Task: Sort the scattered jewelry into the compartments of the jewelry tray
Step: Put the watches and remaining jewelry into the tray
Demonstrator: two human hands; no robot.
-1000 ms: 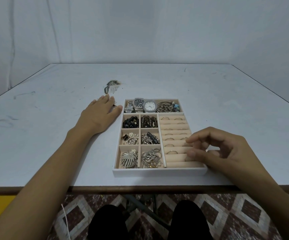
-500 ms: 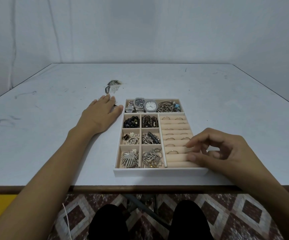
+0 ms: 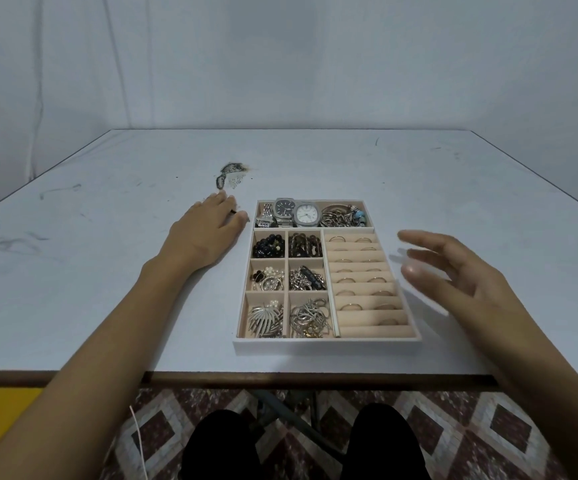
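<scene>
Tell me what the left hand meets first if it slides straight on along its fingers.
Probably the loose jewelry just beyond the left hand; the tray lies right of that line.

Bench [image 3: 107,271]: pale white-grey top with dark scuff streaks and a brown front edge.
Jewelry tray [image 3: 325,344]: white outer frame, beige lining.
Far row: dark-dial watch [image 3: 285,208] and white-dial watch [image 3: 307,214], both with silver cases. A turquoise bead [image 3: 360,215] sits among brassy hoops.
Black beads [image 3: 268,245] glossy; brown beads [image 3: 305,244] dark, mottled.
Rings [image 3: 350,306]: gold, on beige rolls.
Leaf brooch [image 3: 265,318]: silver.
Loose jewelry [image 3: 230,173]: dark and silvery mix.
Floor [image 3: 488,427]: maroon speckled tiles with a cream diamond pattern.
Trousers [image 3: 218,445]: black.
Wall [image 3: 280,64]: plain pale grey.
</scene>
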